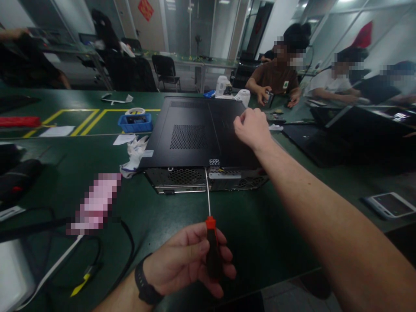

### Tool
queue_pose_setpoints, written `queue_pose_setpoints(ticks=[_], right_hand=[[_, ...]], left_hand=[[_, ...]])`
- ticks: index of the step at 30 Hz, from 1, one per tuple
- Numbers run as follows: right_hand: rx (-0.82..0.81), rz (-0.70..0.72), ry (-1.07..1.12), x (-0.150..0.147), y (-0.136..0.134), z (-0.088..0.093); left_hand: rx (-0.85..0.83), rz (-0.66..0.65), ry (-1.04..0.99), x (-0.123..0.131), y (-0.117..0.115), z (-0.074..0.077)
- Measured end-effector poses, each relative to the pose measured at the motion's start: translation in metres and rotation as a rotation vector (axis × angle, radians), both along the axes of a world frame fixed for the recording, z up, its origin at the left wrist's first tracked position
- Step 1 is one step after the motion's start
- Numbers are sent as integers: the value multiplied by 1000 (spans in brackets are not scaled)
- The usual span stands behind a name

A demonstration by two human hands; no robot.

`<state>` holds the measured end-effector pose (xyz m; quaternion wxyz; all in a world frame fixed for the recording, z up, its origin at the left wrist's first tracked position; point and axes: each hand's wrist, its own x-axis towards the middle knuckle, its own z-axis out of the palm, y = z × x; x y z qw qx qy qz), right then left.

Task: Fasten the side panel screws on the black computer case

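Note:
A black desktop computer case (191, 112) lies flat on the green table, its metal rear side facing me. My left hand (198, 255), with a dark band on the wrist, is wrapped around the handle of a screwdriver (213, 247) with a red collar. The screwdriver's shaft points away from me, and its tip meets the upper edge of the case's rear, near the middle. My right hand (253, 128) is at the right part of the case's top, fingers curled together; anything in them is hidden.
Left of the case are a blue bin (134, 123), crumpled white gloves (134, 154) and a pixelated pink object (99, 201). Black cables (130, 238) run across the left foreground. At right lie a phone-like device (391, 204) and a black panel (318, 143). Several people sit beyond.

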<state>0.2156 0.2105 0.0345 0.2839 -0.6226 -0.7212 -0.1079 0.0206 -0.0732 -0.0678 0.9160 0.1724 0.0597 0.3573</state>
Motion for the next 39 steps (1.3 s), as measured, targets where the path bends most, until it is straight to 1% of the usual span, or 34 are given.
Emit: queue_pose_setpoints(ticks=[8,12,17,24,27,31,34,36,39], right_hand=[[-16,-2,-5,1,0,1],[-49,-7,-8,0,-1,2],[-32,-6,2,-1,-1,1],[-16,-4,9,1,0,0],[-19,-8,7,0,0,1],[-38,-12,1,-1,-2,2],[-43,-12,3,-1,-2,3],[-42,-6,2,0,-2,2],[-44,1,-1,1,1,1]], left_hand=[[43,65,-45,5,0,-9],[14,52,-37,5,2,-4],[-29,18,-2,3,1,3],[6,42,50,9,6,-4],[12,17,82,10,10,-2],[-9,-24,97,8,14,7],[-10,-80,94,6,19,13],[1,-117,107,6,23,15],[37,-144,112,7,28,14]])
